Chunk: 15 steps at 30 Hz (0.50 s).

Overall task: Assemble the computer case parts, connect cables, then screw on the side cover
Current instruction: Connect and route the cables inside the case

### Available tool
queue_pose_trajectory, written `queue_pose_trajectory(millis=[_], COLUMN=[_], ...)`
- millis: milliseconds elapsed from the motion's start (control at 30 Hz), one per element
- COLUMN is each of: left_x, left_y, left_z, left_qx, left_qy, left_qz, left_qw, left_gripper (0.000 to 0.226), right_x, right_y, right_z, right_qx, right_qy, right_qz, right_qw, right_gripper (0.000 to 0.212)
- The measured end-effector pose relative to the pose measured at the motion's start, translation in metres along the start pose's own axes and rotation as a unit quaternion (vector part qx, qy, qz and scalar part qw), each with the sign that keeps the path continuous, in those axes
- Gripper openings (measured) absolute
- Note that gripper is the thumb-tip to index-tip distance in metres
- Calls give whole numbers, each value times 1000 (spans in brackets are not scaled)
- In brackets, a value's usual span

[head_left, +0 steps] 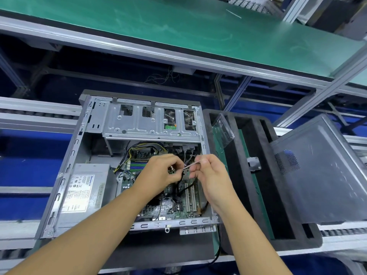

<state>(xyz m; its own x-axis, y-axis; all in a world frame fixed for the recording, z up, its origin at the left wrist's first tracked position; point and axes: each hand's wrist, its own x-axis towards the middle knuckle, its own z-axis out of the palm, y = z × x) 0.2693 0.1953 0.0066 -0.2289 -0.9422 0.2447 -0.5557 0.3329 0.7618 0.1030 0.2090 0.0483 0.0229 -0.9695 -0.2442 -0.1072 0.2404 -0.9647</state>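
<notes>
Cable tie (pixel 190 164) between left hand (pixel 158 172), right hand (pixel 211 175) (pinch)

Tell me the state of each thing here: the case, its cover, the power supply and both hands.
computer case: open, lying on its side, motherboard exposed.
side cover: off, lying tilted to the right of the case.
power supply: mounted inside the case.
thin strip: pinched between both hands above the motherboard.
left hand: pinches one end of the strip.
right hand: pinches the other end.
</notes>
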Motion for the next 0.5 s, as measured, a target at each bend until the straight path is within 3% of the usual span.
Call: queue_pose_trajectory(millis=[167,300,400,500], left_x=[1,2,3,2], left_y=[-2,-1,-7,-15], left_z=[3,8,9,7], left_qx=[-6,-51,-109,-208], left_qy=[-17,-45,-74,-92], left_qz=[-30,-92,-150,-195], left_qw=[999,993,980,954], left_gripper=[11,17,18,16], right_x=[0,-4,-7,-10], right_y=[-3,5,4,-3], right_z=[-5,-2,0,-3], right_qx=[103,110,35,-190], right_qy=[-16,-47,-8,51], right_qz=[-52,-69,-66,-88], right_qw=[993,990,997,976], right_gripper=[29,20,26,20])
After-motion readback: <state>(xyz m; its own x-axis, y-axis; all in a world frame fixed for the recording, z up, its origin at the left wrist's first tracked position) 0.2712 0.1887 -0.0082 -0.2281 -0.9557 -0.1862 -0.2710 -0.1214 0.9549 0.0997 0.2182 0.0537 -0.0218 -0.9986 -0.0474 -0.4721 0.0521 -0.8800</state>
